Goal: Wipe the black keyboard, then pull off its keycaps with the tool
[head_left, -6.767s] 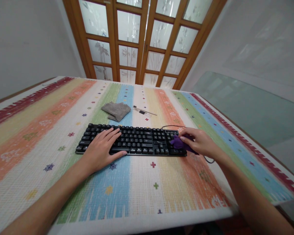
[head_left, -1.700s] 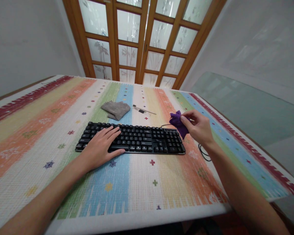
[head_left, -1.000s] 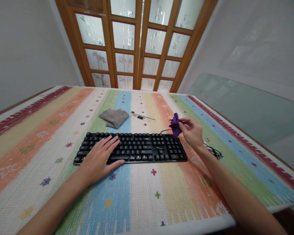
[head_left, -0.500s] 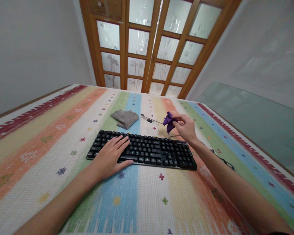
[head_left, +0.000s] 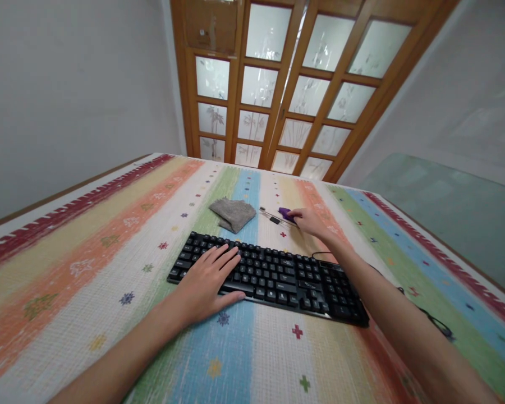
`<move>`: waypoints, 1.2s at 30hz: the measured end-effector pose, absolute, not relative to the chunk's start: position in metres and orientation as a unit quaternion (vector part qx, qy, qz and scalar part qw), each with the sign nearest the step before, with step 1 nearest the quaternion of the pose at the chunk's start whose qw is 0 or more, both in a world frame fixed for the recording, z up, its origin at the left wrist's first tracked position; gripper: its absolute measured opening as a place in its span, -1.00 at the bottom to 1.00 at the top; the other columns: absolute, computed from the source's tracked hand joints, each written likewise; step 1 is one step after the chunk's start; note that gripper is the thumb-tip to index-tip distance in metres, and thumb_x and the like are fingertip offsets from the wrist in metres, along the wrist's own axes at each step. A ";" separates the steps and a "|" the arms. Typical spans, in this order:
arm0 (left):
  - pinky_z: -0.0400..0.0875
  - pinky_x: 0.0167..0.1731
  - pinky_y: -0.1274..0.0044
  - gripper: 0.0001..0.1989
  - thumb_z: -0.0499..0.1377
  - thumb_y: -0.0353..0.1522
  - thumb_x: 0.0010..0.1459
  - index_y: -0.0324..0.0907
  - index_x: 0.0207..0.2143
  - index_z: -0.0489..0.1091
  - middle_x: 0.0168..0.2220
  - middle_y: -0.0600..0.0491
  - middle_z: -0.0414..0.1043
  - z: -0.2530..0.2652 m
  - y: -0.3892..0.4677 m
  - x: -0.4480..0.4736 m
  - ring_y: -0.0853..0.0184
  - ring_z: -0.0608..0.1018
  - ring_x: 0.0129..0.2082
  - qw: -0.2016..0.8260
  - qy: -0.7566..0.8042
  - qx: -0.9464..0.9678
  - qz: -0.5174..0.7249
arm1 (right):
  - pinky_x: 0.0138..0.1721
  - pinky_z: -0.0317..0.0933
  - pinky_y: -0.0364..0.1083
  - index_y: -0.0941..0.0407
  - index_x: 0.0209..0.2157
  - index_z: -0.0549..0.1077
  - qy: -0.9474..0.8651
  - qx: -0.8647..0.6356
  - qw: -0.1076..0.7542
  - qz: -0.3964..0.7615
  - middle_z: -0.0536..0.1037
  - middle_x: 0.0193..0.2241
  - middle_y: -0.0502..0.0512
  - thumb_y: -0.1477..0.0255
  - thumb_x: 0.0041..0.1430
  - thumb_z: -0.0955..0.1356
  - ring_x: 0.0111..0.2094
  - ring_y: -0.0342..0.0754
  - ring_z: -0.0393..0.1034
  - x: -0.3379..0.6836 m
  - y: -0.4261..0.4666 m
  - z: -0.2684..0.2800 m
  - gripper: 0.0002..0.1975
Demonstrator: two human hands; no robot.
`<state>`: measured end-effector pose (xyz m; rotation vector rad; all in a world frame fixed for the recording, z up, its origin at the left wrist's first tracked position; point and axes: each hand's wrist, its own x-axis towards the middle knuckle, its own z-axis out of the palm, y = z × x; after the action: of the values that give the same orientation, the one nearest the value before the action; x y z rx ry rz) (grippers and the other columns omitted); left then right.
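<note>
A black keyboard (head_left: 278, 275) lies at a slant on the striped tablecloth. My left hand (head_left: 206, 280) rests flat across its left half, fingers spread and thumb along the front edge. Beyond the keyboard, my right hand (head_left: 309, 220) pinches a bunched piece of purple cloth (head_left: 285, 213), low at the table surface. Just left of those fingers lie a thin rod-like tool (head_left: 263, 210) and a small brush-like piece with a black middle (head_left: 275, 220), too small to make out fully. A crumpled grey cloth (head_left: 233, 213) sits behind the keyboard.
The keyboard's black cable (head_left: 435, 322) runs out to the right, partly behind my right forearm. The striped tablecloth (head_left: 151, 314) covers the table. A pale green rounded panel (head_left: 454, 207) stands along the right side, and wooden glazed doors (head_left: 273, 112) are at the far end.
My right hand has lowered the purple cloth to the tabletop beside the thin tools, where it looks more bunched. My left hand stays on the keyboard. The whole view has shifted.
</note>
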<state>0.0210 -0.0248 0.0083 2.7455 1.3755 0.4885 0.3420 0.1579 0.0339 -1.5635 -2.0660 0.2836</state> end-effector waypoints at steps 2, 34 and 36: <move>0.11 0.32 0.16 -0.30 0.07 0.06 0.25 -0.17 0.27 0.22 0.34 -0.06 0.16 0.008 -0.025 0.020 0.04 0.19 0.35 0.015 0.440 0.884 0.157 | 0.00 0.35 0.08 0.14 -0.33 0.64 -0.772 -0.572 0.258 0.105 0.68 -0.24 0.17 0.62 -0.02 0.27 -0.16 0.11 0.55 0.344 0.152 0.036 -0.68; 0.24 -0.45 0.44 -0.48 -0.10 -0.02 0.23 -0.14 -0.18 0.52 -0.43 -0.08 0.55 0.042 0.006 -0.030 0.04 0.57 -0.40 0.026 0.775 0.625 0.090 | -0.12 0.22 0.01 0.13 -0.32 0.51 -0.732 -0.620 0.272 0.083 0.54 -0.29 0.18 0.20 0.37 0.14 -0.23 0.07 0.44 0.428 -0.004 0.014 -0.57; 0.26 -0.44 0.43 -0.48 -0.10 -0.01 0.21 -0.14 -0.17 0.50 -0.42 -0.09 0.57 0.041 0.007 -0.032 0.00 0.58 -0.38 0.036 0.772 0.630 0.071 | -0.10 0.21 0.02 0.14 -0.31 0.52 -0.727 -0.621 0.277 0.099 0.56 -0.27 0.19 0.21 0.38 0.12 -0.21 0.08 0.44 0.429 -0.003 0.015 -0.55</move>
<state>-0.0319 0.0074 0.0410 1.9361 2.3726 0.2177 0.4286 -0.0029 0.0149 -1.6678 -1.9512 0.2672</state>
